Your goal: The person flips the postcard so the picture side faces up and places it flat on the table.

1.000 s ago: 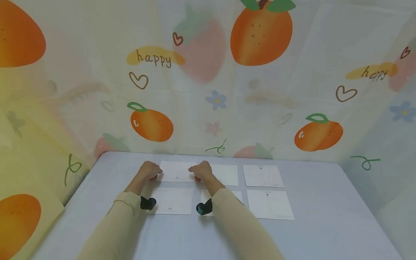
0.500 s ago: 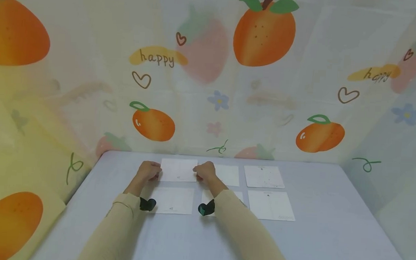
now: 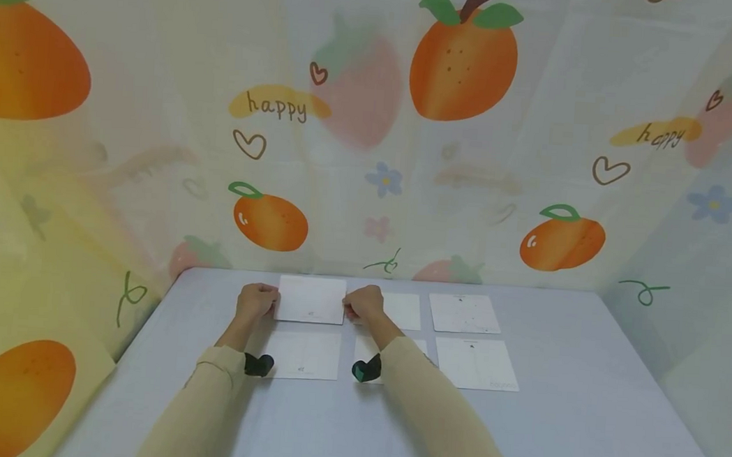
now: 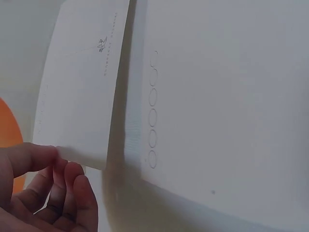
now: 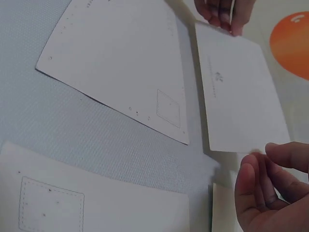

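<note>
My left hand (image 3: 257, 300) pinches one short edge of a white postcard (image 3: 310, 299) at the back left of the table. Its opposite edge is pinched between thumb and fingers of my right hand (image 3: 366, 303). In the left wrist view the postcard (image 4: 79, 87) stands tilted up off the table, with a small drawing and a line of tiny print near its lower edge. Closest in front lies another postcard (image 3: 302, 354), whose row of ovals shows in the left wrist view. Part of the back middle postcard (image 3: 406, 311) is hidden behind my right hand.
On the right lie a back postcard (image 3: 464, 313) and a front postcard (image 3: 477, 364). My right sleeve covers much of the front middle postcard (image 3: 366, 345). A fruit-printed curtain (image 3: 380, 208) rises directly behind the pale table (image 3: 328, 429).
The postcard between my hands has come up off the table and tilted, its far edge now higher against the curtain. Both hands stay at its sides; the other postcards lie as before.
</note>
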`<state>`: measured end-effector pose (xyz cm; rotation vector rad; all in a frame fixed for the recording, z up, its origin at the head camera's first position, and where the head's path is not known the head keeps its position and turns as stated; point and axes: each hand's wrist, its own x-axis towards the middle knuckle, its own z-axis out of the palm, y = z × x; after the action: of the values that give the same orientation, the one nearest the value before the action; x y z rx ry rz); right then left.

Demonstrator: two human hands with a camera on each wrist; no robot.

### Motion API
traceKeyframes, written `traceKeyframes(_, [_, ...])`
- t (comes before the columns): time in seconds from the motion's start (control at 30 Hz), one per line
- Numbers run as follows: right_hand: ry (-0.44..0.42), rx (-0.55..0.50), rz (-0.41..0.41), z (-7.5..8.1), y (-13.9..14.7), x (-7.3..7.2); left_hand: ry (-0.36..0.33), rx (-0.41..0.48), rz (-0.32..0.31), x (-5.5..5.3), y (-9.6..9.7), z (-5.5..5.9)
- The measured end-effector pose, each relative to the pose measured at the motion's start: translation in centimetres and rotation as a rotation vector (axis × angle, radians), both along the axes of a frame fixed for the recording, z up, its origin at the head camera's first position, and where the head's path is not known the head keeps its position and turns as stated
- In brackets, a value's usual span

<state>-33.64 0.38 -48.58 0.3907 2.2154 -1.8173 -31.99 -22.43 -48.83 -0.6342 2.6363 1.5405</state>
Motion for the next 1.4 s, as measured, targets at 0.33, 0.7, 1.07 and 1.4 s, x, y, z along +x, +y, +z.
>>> traceKeyframes(0.33, [0.061, -0.005, 0.006, -0.1, 0.6, 0.0, 0.038, 0.029, -0.004, 0.4, 0.2, 0.8])
traceKeyframes(0.7, [0.128, -0.067, 0.03, 0.3, 1.2, 0.5, 0.086, 0.075, -0.009, 0.9, 0.1, 1.4])
traceKeyframes(1.07, [0.182, -0.084, 0.027, 0.3, 1.6, 0.0, 0.123, 0.138, -0.027, 0.9, 0.0, 1.3])
traceKeyframes(1.4, [0.175, -0.127, 0.05, 0.6, 1.9, -0.2, 0.111, 0.185, 0.002, 0.8, -0.3, 0.9])
